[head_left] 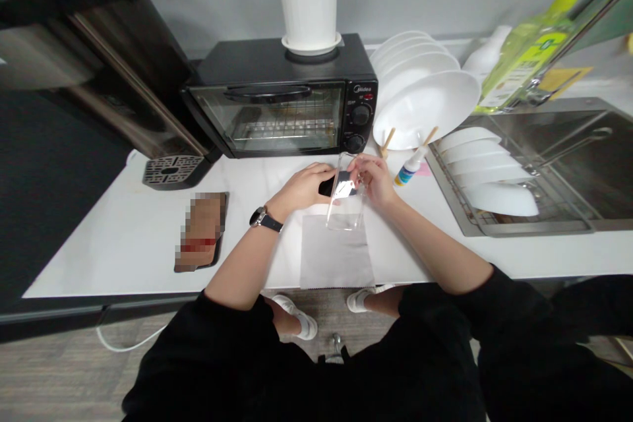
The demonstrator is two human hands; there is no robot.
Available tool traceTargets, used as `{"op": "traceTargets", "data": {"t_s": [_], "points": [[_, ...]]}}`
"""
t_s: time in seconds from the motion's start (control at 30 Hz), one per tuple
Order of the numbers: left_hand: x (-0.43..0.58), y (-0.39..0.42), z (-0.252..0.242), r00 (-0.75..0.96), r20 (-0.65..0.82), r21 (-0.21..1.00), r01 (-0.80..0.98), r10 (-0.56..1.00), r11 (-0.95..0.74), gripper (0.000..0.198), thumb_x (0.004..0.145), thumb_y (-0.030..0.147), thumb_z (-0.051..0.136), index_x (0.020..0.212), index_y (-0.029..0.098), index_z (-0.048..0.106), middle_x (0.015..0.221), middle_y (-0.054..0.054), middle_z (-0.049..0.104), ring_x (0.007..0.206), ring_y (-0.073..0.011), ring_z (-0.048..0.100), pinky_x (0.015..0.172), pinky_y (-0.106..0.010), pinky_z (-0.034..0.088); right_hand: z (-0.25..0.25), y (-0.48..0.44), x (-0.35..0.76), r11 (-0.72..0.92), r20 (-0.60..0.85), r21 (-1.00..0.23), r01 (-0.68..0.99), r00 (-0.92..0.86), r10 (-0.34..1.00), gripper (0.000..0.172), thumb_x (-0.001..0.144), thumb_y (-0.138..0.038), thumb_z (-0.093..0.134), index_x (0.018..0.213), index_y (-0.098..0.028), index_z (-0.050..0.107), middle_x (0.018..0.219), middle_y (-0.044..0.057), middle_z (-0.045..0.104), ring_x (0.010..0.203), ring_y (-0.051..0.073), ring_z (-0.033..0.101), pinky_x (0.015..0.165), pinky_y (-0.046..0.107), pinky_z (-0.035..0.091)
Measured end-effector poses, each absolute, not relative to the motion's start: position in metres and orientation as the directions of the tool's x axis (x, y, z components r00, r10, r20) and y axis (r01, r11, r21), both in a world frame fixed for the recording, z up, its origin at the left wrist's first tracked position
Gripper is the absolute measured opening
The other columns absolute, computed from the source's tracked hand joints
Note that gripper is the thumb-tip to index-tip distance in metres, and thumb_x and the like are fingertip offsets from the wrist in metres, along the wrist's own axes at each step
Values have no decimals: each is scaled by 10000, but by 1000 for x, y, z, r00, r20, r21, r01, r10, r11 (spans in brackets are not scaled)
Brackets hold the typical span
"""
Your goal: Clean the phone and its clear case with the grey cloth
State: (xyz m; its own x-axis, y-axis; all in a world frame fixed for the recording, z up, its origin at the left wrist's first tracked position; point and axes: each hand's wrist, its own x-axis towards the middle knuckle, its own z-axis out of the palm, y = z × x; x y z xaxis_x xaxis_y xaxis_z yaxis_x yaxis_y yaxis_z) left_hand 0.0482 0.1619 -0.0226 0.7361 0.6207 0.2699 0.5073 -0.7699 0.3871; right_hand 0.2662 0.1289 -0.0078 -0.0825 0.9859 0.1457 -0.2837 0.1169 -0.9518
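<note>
My left hand (307, 186), with a black watch on its wrist, is closed on a phone (325, 187) with a dark, shiny surface, held low over the counter. A clear phone case (345, 221) is pinched in my right hand (374, 178). It stands tilted in front of the phone, which partly shows through it. I cannot tell whether case and phone touch. Below both hands a grey cloth (336, 254) lies flat at the counter's front edge. A small spray bottle (408, 170) with a blue and yellow label stands right of my right hand.
Behind my hands is a black toaster oven (287, 119) with a white pot (309, 0) on top. White plates (425, 105) stand in a rack beside it. Bowls (487, 165) sit in the sink at right. Another phone (222, 224) lies at left near the drink machine (173, 171).
</note>
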Motion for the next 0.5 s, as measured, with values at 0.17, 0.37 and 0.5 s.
{"op": "traceTargets", "data": {"t_s": [0.17, 0.37, 0.5], "points": [[48, 163, -24, 748, 278, 377, 492, 603, -785, 834, 789, 615, 899, 1487, 219, 672, 1273, -111, 720, 1242, -303, 654, 1092, -427, 534, -10, 130, 267, 119, 148, -955, -273, -87, 985, 234, 768, -431, 709, 675, -217, 725, 492, -29, 643, 405, 82, 509, 432, 202, 430], [47, 166, -29, 748, 283, 371, 492, 600, -788, 773, 824, 617, 874, 1473, 252, 668, 1269, -95, 701, 1257, -296, 634, 1091, -426, 526, -10, 129, 267, 117, 144, -960, -253, -90, 985, 255, 777, -454, 728, 686, -216, 719, 495, -29, 643, 411, 85, 519, 435, 199, 435], [48, 166, -29, 745, 270, 360, 510, 610, -782, 763, 834, 639, 854, 1457, 238, 674, 1282, -102, 685, 1274, -303, 623, 1093, -422, 529, -9, 129, 267, 113, 140, -963, -243, -95, 986, 266, 770, -470, 731, 684, -219, 720, 501, -24, 659, 415, 86, 528, 438, 198, 438]]}}
